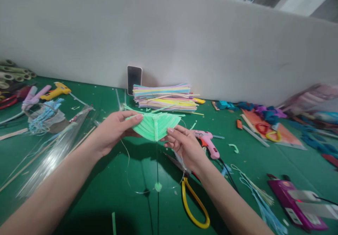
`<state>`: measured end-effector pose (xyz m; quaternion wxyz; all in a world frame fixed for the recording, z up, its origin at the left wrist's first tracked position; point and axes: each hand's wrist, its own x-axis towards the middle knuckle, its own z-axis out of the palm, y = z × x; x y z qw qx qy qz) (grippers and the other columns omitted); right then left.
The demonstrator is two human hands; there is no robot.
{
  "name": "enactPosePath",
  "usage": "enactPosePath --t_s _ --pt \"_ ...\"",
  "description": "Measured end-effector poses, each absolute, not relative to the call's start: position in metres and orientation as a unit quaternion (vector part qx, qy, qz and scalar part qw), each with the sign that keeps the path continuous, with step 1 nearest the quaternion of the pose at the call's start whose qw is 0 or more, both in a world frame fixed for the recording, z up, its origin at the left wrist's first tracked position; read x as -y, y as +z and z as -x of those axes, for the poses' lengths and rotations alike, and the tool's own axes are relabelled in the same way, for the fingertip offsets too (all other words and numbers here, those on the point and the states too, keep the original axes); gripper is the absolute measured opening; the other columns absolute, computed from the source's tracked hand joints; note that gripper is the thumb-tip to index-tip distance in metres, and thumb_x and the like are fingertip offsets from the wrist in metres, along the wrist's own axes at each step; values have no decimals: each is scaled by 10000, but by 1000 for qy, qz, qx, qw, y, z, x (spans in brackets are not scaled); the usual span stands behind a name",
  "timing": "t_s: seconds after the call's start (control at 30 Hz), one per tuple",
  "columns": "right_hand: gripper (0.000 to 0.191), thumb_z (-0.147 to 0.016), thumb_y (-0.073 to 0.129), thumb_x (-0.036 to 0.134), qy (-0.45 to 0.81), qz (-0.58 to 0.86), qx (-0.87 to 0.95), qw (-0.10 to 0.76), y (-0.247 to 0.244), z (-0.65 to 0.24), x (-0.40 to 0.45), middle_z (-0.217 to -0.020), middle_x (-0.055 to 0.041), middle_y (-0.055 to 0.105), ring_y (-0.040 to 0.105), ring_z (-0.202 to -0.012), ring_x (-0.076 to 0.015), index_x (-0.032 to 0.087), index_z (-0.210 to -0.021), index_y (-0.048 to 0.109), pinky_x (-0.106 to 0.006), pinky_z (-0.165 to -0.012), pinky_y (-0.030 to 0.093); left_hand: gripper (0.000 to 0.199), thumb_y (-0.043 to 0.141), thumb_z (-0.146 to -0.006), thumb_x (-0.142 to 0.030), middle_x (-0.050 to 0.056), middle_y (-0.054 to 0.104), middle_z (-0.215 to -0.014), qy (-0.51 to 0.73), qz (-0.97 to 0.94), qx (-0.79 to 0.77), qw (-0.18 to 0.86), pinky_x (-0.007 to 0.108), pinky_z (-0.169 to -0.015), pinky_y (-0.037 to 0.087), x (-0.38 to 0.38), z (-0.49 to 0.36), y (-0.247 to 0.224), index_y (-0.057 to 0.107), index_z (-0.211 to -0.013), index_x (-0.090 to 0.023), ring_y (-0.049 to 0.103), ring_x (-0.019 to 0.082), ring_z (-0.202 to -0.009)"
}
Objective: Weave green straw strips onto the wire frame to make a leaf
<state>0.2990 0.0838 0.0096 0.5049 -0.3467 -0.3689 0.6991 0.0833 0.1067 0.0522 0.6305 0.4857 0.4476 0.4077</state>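
Both hands hold up a light green fan-shaped piece (145, 126) of fuzzy pipe cleaners, with a thicker rib down its middle. My left hand (116, 131) pinches its left end, thumb in front. My right hand (185, 143) grips its lower right edge between thumb and fingers. Below the fan runs a thin dark stem with a small green tuft (158, 187) on it. A fine clear loop of line curves around beneath both hands. Yellow-handled scissors (185, 192) lie under my right hand, their blades partly hidden by it.
Behind the hands lie bundled pastel pipe cleaners (163, 96) and a leaning phone (134, 80). A pink glue gun (211, 147) is at right, with a purple device (285, 199) nearer. At left are a yellow glue gun (56, 91) and clear plastic sleeves (52, 157).
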Motion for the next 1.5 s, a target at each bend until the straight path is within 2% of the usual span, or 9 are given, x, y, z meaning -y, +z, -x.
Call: enactPosePath --t_s 0.23,0.4,0.67,0.87,0.93,1.03,1.17,1.37,1.5 --pt "221 -711 821 305 659 381 330 558 3 -295 -87 -791 61 678 713 -715 -124 216 -813 647 -204 -590 518 377 426 -995 -361 145 769 -934 454 -347 -433 697 307 -739 622 -112 -86 56 691 -1085 -108 736 195 -815" --pt "254 -719 817 331 640 398 283 594 -2 -286 -79 -850 41 693 707 -787 -125 223 -874 647 -208 -659 540 187 539 -938 -163 128 761 -1041 460 -332 -402 719 291 -859 602 -110 -83 49 711 -997 -119 730 186 -920" --pt "383 -855 626 530 678 437 256 532 -19 -285 -43 -1058 -83 704 720 -896 -217 206 -1060 627 -338 -789 559 229 526 -952 -179 161 717 -1173 475 -295 -416 717 337 -947 568 -91 -66 8 671 -1119 -121 693 226 -1066" --pt "337 -878 598 479 488 526 391 577 -32 -305 -37 -1197 -74 644 644 -1069 -233 255 -1130 609 -399 -925 516 239 563 -943 -264 159 675 -1252 476 -267 -414 729 354 -982 549 -86 -59 -7 637 -1141 -154 648 243 -1154" --pt "293 -892 578 421 372 574 499 533 -33 -313 -38 -1189 -84 636 611 -1085 -252 252 -1130 605 -428 -926 498 292 595 -925 -297 179 670 -1254 447 -276 -424 738 368 -981 547 -82 -58 -5 621 -1173 -146 639 266 -1167" --pt "246 -855 602 325 219 624 640 390 -34 -324 -38 -1114 -102 636 567 -1070 -299 222 -1077 624 -485 -923 464 367 624 -903 -351 189 676 -1240 407 -309 -453 731 361 -944 561 -77 -57 -4 600 -1208 -149 645 284 -1156" --pt "265 -776 688 293 163 634 726 209 -32 -332 -33 -1029 -107 632 562 -998 -325 206 -1020 628 -487 -882 460 347 649 -885 -350 186 697 -1193 407 -352 -489 687 357 -899 573 -77 -56 -8 602 -1164 -149 679 290 -1093" --pt "178 -846 626 322 159 681 702 135 -27 -332 -30 -1004 -110 646 636 -849 -285 205 -975 587 -388 -722 480 226 652 -878 -277 170 728 -1105 424 -341 -491 680 350 -829 587 -82 -53 -14 627 -1049 -132 714 275 -998" --pt "233 -869 598 320 122 726 665 127 -29 -337 -33 -979 -126 664 650 -854 -289 169 -1039 548 -349 -675 452 280 635 -882 -295 173 734 -1071 408 -361 -499 674 340 -834 572 -82 -54 -19 598 -1105 -130 718 263 -980"
